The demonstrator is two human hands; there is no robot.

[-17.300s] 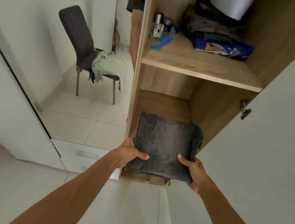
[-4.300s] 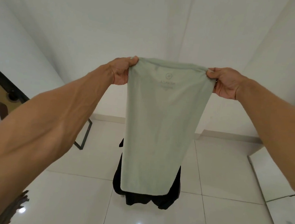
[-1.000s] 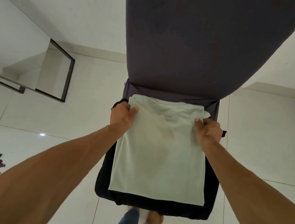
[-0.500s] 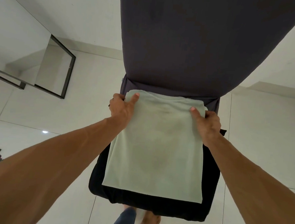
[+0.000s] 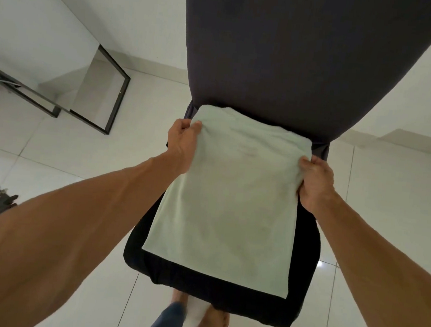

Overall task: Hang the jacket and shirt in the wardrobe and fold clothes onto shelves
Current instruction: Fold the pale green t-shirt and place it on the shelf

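Pale green shirt [image 5: 228, 203], folded lengthwise into 1 long rectangular panel, sleeves tucked out of sight; fabric smooth, w/ faint creases near the top and a small faint mark abt centre-upper. Lies flat along the seat of a dark chair [image 5: 292, 52], top edge bunched up against the base of the backrest, bottom edge straight and squared, stopping short of the seat's front edge. Under it a black garment [image 5: 213, 291] covers the seat, showing as a dark border on the left, right and front sides of the shirt. Left hand [image 5: 183, 145] pinches the shirt's upper-left corner, thumb on top, fingers curled under the cloth. Right hand [image 5: 315, 182] clenched on the upper-right edge, cloth gathered in the fist. Both forearms bare, reaching in from the lower corners. Floor [image 5: 62, 150] white glossy tile. Black-framed mirror [image 5: 95, 95] leans at the wall, left. Dark fringed item at far left edge, can't tell what. No containers in view; 1 bare foot and a blue trouser leg below the seat front.
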